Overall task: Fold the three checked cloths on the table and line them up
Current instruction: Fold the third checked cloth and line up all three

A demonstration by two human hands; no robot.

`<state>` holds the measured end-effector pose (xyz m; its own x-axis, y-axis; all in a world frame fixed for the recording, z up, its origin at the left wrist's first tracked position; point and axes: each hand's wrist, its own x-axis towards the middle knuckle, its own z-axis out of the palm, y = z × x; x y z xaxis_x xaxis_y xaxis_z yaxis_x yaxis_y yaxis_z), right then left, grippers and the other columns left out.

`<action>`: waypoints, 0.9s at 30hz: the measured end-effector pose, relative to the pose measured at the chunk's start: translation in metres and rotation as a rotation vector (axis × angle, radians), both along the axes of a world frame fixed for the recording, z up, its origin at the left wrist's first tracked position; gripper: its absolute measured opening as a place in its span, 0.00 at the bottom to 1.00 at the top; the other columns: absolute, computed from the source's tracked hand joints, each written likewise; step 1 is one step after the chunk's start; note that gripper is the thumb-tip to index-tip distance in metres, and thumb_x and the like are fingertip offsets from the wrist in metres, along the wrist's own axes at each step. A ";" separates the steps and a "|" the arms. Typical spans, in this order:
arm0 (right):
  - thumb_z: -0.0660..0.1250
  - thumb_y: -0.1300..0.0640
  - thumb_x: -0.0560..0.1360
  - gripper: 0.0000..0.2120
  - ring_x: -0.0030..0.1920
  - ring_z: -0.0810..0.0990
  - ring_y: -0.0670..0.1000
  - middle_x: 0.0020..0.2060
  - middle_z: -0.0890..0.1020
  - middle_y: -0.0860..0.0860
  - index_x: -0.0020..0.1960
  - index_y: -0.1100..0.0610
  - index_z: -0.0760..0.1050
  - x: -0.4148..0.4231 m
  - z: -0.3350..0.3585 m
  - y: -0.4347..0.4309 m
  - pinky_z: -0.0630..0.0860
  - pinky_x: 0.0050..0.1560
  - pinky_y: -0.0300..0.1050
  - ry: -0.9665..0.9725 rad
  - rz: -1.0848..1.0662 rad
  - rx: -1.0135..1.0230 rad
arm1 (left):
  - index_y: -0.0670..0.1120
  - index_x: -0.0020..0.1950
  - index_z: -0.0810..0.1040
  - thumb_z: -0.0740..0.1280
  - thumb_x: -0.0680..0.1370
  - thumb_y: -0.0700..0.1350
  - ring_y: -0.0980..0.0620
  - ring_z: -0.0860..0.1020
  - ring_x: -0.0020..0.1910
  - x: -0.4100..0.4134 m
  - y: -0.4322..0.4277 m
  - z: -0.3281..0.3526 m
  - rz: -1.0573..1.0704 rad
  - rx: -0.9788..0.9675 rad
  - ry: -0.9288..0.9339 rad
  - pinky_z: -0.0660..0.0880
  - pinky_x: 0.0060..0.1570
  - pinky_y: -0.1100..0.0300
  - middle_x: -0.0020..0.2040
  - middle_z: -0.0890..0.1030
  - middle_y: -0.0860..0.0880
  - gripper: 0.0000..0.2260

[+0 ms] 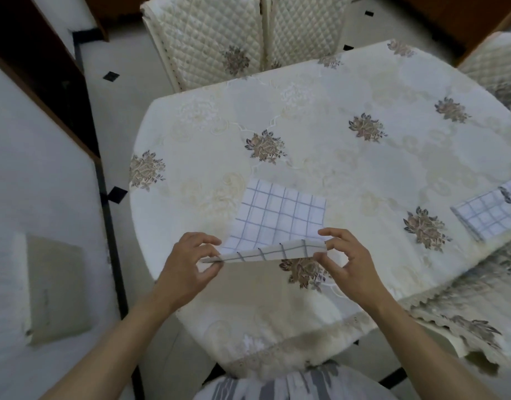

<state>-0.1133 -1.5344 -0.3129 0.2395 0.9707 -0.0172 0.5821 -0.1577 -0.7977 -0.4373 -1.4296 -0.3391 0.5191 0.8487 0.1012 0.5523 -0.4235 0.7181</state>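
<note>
The near edge of a checked cloth (pixel 280 217) is pinched at both corners in the grip of the left hand (pixel 190 264) and right hand (pixel 349 262), raised off the worktop (pixel 320 111); its far part lies flat. A second checked cloth (pixel 489 213) lies far right.

1. A white cloth (pixel 280 215) checked with thin grey-blue lines sits near the front edge of the table (pixel 320 90). Its far part lies flat on the tabletop. Its near edge is lifted and turned over into a narrow band, which rises slightly toward the right. The left hand (pixel 190 261) pinches the band's left end, and the right hand (pixel 346 261) pinches its right end.
2. A second cloth (pixel 485 215) with the same check lies on the table's right side, well apart from the first. It is set at an angle and partly cut off by the frame edge.
</note>
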 end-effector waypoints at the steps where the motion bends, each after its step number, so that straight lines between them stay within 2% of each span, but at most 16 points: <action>1: 0.73 0.54 0.73 0.09 0.62 0.76 0.46 0.59 0.78 0.43 0.40 0.46 0.74 0.004 -0.004 -0.005 0.69 0.60 0.40 -0.002 0.009 -0.008 | 0.51 0.42 0.81 0.68 0.73 0.54 0.57 0.75 0.57 0.003 -0.006 0.001 0.002 -0.002 -0.004 0.75 0.53 0.52 0.53 0.79 0.59 0.07; 4: 0.73 0.48 0.72 0.05 0.63 0.75 0.46 0.60 0.76 0.43 0.44 0.46 0.78 0.017 -0.017 -0.024 0.71 0.60 0.45 -0.018 0.062 -0.032 | 0.53 0.41 0.80 0.71 0.73 0.52 0.57 0.74 0.58 0.012 -0.019 0.002 -0.010 -0.018 0.038 0.75 0.55 0.51 0.53 0.79 0.59 0.04; 5: 0.73 0.45 0.71 0.08 0.64 0.75 0.46 0.61 0.76 0.44 0.46 0.45 0.79 0.021 -0.023 -0.031 0.72 0.61 0.47 -0.032 0.095 -0.032 | 0.54 0.41 0.80 0.73 0.72 0.49 0.57 0.74 0.58 0.014 -0.023 0.002 -0.013 -0.024 0.058 0.75 0.55 0.49 0.54 0.79 0.59 0.03; 8: 0.69 0.37 0.68 0.20 0.68 0.70 0.50 0.67 0.72 0.48 0.56 0.44 0.79 0.030 -0.042 -0.046 0.70 0.64 0.55 -0.121 0.160 -0.087 | 0.54 0.41 0.80 0.78 0.70 0.41 0.55 0.74 0.58 0.021 -0.035 0.002 0.003 -0.057 0.100 0.75 0.55 0.49 0.54 0.79 0.58 0.10; 10: 0.68 0.38 0.68 0.24 0.72 0.65 0.52 0.71 0.68 0.50 0.61 0.46 0.78 0.034 -0.055 -0.049 0.64 0.66 0.59 -0.169 0.130 -0.183 | 0.53 0.41 0.80 0.78 0.70 0.41 0.56 0.74 0.59 0.024 -0.039 0.004 -0.001 -0.077 0.101 0.74 0.57 0.52 0.55 0.80 0.58 0.09; 12: 0.72 0.40 0.69 0.25 0.73 0.62 0.54 0.74 0.65 0.51 0.63 0.47 0.77 0.035 -0.068 -0.047 0.62 0.66 0.59 -0.225 0.113 -0.228 | 0.53 0.42 0.80 0.74 0.72 0.48 0.57 0.73 0.60 0.026 -0.040 0.006 -0.009 -0.085 0.091 0.71 0.59 0.58 0.55 0.80 0.58 0.03; 14: 0.71 0.39 0.70 0.25 0.74 0.61 0.54 0.75 0.63 0.51 0.64 0.46 0.76 0.037 -0.075 -0.042 0.62 0.67 0.59 -0.248 0.102 -0.264 | 0.54 0.41 0.80 0.68 0.72 0.54 0.57 0.73 0.60 0.029 -0.038 0.010 -0.004 -0.107 0.088 0.69 0.60 0.65 0.55 0.80 0.58 0.05; 16: 0.68 0.38 0.71 0.25 0.74 0.59 0.54 0.75 0.62 0.51 0.65 0.45 0.76 0.037 -0.079 -0.036 0.60 0.68 0.58 -0.254 0.085 -0.277 | 0.55 0.41 0.79 0.67 0.71 0.55 0.56 0.74 0.59 0.032 -0.035 0.011 -0.001 -0.107 0.091 0.67 0.59 0.68 0.55 0.80 0.58 0.05; 20: 0.70 0.40 0.72 0.21 0.74 0.60 0.55 0.75 0.64 0.52 0.62 0.47 0.79 0.038 -0.085 -0.027 0.60 0.67 0.58 -0.262 0.042 -0.277 | 0.55 0.41 0.80 0.71 0.72 0.50 0.55 0.74 0.59 0.035 -0.028 0.015 0.007 -0.110 0.101 0.67 0.59 0.69 0.55 0.81 0.58 0.01; 23: 0.71 0.44 0.73 0.18 0.74 0.61 0.59 0.74 0.66 0.55 0.61 0.49 0.80 0.037 -0.090 -0.023 0.62 0.67 0.61 -0.300 0.057 -0.290 | 0.56 0.41 0.79 0.76 0.71 0.40 0.56 0.74 0.59 0.036 -0.023 0.017 0.022 -0.126 0.110 0.67 0.59 0.70 0.55 0.81 0.59 0.11; 27: 0.75 0.53 0.72 0.17 0.75 0.61 0.60 0.74 0.65 0.58 0.61 0.50 0.80 0.037 -0.092 -0.022 0.63 0.66 0.62 -0.313 0.064 -0.319 | 0.57 0.41 0.79 0.76 0.72 0.40 0.56 0.73 0.61 0.038 -0.015 0.023 0.021 -0.153 0.110 0.64 0.58 0.74 0.55 0.80 0.61 0.12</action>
